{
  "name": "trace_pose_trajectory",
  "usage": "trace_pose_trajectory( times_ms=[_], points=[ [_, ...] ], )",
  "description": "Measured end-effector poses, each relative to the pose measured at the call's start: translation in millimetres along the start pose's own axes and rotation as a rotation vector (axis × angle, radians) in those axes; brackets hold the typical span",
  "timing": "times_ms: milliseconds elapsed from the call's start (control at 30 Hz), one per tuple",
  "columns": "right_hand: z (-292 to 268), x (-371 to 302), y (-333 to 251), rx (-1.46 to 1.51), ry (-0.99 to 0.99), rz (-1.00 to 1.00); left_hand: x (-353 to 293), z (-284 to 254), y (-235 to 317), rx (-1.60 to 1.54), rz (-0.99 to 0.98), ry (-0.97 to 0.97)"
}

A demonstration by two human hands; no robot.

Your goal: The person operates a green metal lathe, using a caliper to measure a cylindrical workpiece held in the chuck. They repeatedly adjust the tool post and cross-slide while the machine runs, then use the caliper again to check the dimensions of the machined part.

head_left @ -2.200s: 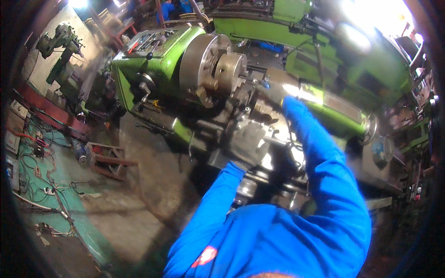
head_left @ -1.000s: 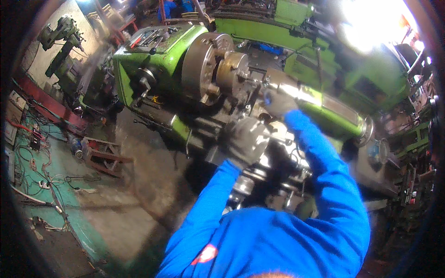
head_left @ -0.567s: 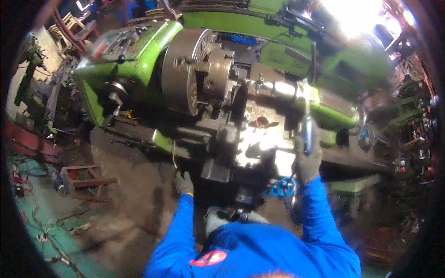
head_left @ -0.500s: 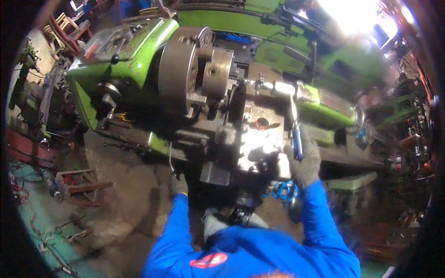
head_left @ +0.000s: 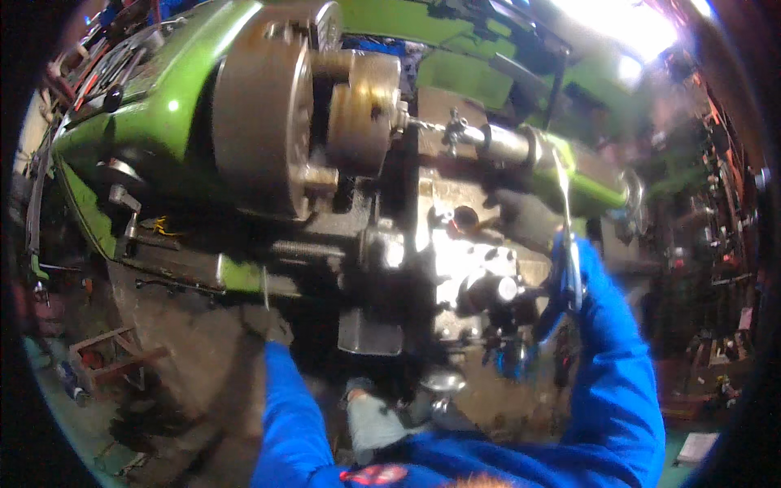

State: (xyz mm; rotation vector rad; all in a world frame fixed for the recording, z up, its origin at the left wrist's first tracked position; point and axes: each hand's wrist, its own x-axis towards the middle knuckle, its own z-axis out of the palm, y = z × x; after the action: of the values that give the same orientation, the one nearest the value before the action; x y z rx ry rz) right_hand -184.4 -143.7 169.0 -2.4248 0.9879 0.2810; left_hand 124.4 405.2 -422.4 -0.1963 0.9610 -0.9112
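At the lower left my gloved left hand (head_left: 275, 325) is closed on a thin metal lever (head_left: 264, 286) at the front of a green lathe (head_left: 183, 122). My gloved right hand (head_left: 527, 216) reaches over the carriage, beside a small round cup (head_left: 465, 218); its fingers are blurred. A long shiny handle (head_left: 567, 191) slants down from the tailstock (head_left: 598, 180) past my right wrist. In the big chuck (head_left: 260, 122) sits a brownish metal block (head_left: 364, 114). Facing it is a drill bit (head_left: 429, 125) held in the tailstock's drill chuck (head_left: 457, 134).
A tool post (head_left: 492, 285) shines on the carriage in front of me. Below it hangs a blue coiled hose (head_left: 511, 358). Yellow-handled pliers (head_left: 161, 226) lie on the lathe's left front ledge. A rusty metal frame (head_left: 118, 358) stands on the floor at left.
My right hand has left the blue-handled tool and moved forward, left over the carriage. My left hand stays on its lever. The view has shifted, so the lathe looks larger and further left.
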Motion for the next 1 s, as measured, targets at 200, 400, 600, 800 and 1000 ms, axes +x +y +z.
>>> trace_pose_trajectory(
  times_ms=[200, 400, 600, 800, 1000],
  points=[
    [-3.1, 13.5, -23.1, -0.089, 0.041, -0.046, -74.2, 156.8, -173.0, 0.879, 0.460, 0.368],
    [23.5, 42.3, -3.7, -0.343, 0.018, -0.421, -66.1, 189.6, -174.7, 1.053, 0.614, 0.166],
    [-4.9, 16.5, -2.2, -0.300, 0.055, -0.431, -103.9, 182.0, -255.3, 1.959, 1.158, 0.760],
    [-35.5, 0.9, -2.6, 0.322, 0.331, -0.149, -171.0, 146.6, -323.4, 2.152, 1.381, 0.684],
    [-49.9, 63.6, -29.0, 0.659, 0.497, -0.180, -169.0, 10.2, -258.3, 2.123, 1.074, 0.833]
  ],
)
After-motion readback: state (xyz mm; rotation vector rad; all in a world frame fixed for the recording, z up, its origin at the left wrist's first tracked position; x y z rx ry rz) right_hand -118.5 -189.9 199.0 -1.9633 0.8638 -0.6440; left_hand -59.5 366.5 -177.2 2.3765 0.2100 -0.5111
